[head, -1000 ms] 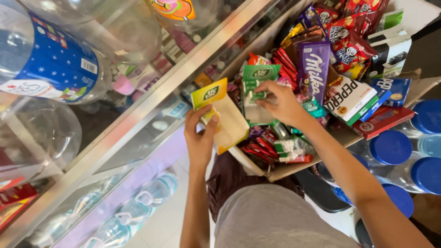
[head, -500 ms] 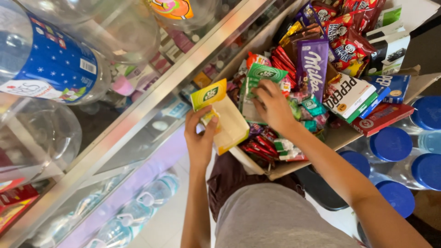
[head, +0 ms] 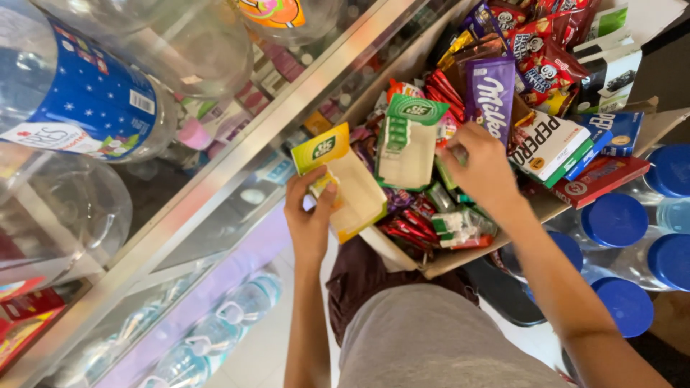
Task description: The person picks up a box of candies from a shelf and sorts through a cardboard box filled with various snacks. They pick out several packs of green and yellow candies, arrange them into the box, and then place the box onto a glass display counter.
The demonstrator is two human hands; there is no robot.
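Yellow card pack: flat mint display card with yellow header, held at the box's near-left corner, about 8 o'clock from the box centre.
Green card pack: same kind of card, green header, standing tilted among the sweets at roughly 10 o'clock of the box, just right of the yellow one; whether the two touch cannot be told.
Cardboard box: open, packed with candy bars, small sachets and wrapped sweets; sits beside the glass counter.
Step in hand: judged as sorting or pulling mint cards out of the box; yellow one already lifted clear of the pile, green one not yet gripped.
Left hand: closed on the yellow card pack, thumb across its front face, fingers behind; forearm rises straight from 6 o'clock, wrist nearly straight.
Right hand: palm down over the sweets, fingers curled into the pile at the green card's right edge; what they pinch is hidden, cannot tell.
Right arm pose: comes in from 5 o'clock, elbow low, wrist bent down into the box.
Next move calls for: a pinch on the green card's edge, lifted without dragging the loose sachets.
Nearby: purple chocolate bar at 12 o'clock of the right hand; blue bottle caps at 3 o'clock.
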